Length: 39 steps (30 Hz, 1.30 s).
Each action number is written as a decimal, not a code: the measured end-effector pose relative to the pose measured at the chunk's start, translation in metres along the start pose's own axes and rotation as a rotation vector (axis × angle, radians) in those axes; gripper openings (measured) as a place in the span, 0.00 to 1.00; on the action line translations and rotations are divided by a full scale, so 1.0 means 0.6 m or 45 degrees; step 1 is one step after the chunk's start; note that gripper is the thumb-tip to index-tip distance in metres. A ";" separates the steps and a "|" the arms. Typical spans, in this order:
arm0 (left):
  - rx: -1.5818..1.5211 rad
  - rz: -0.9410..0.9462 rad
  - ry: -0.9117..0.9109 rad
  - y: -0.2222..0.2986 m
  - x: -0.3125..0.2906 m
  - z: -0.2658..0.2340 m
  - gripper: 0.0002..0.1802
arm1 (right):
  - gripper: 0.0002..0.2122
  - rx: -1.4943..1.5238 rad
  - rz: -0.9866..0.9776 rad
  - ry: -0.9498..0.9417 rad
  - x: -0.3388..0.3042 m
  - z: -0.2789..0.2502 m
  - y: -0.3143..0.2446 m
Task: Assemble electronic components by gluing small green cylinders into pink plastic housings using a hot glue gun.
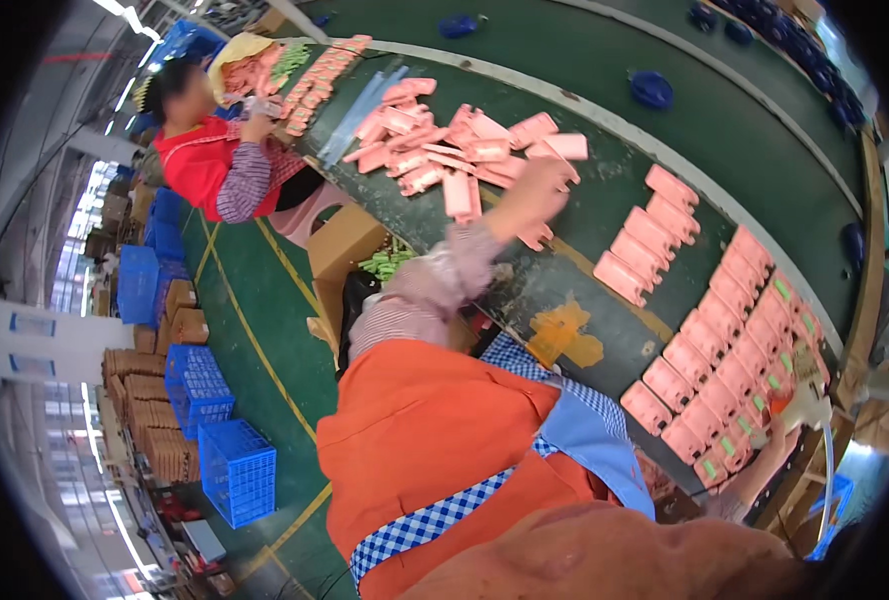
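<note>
My left hand (537,197) reaches over the right end of a heap of pink plastic parts (420,140). Its fingers are closed on a pink plastic part (536,236) that sticks out beneath the palm. At the lower right, my right hand (765,450) is closed round a white hand tool (808,405) with an orange piece and a pale hose; the grip is partly hidden. Beside it, pink parts lie in slanting rows (730,335), some bearing small green pieces (745,424). A shorter row of pink parts (635,258) lies between the heap and these rows.
The green worktable (605,345) has an orange-yellow stain. A co-worker in a red apron (200,165) handles similar parts at the far left. An open cardboard box (340,245) with green pieces stands by my left arm. Blue crates (237,472) are on the floor; blue bowls (652,90) lie beyond the table.
</note>
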State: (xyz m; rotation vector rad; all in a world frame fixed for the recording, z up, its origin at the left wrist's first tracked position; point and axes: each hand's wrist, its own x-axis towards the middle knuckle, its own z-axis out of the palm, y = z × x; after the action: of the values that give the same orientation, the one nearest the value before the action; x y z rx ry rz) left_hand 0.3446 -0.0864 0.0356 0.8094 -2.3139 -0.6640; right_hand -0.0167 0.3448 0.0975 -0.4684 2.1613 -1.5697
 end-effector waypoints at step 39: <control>0.875 0.237 -0.135 -0.042 0.053 -0.028 0.21 | 0.14 0.271 -0.125 0.002 -0.040 0.033 -0.024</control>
State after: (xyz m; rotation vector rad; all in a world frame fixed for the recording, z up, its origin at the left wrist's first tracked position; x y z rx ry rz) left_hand 0.3451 -0.1295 0.0433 0.8381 -2.7008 0.2011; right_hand 0.0145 0.3369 0.1091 -0.5103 1.9699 -1.8296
